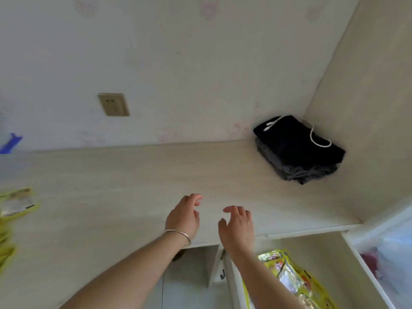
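Shelf (pixel 133 175) carries the folded stack of dark clothes (pixel 296 152) in its far right corner, with the long axis running diagonally. The stack lies ahead and right of both hands, well apart. Right hand (pixel 237 228) is nearer than left hand (pixel 184 216). Fingers (pixel 231 209) of both are loosely curled and empty.

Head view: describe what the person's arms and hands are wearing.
The left arm and right arm are bare, with no sleeves in view. A thin silver bangle circles the left hand at the wrist. The right hand carries nothing. No rings show on the fingers.
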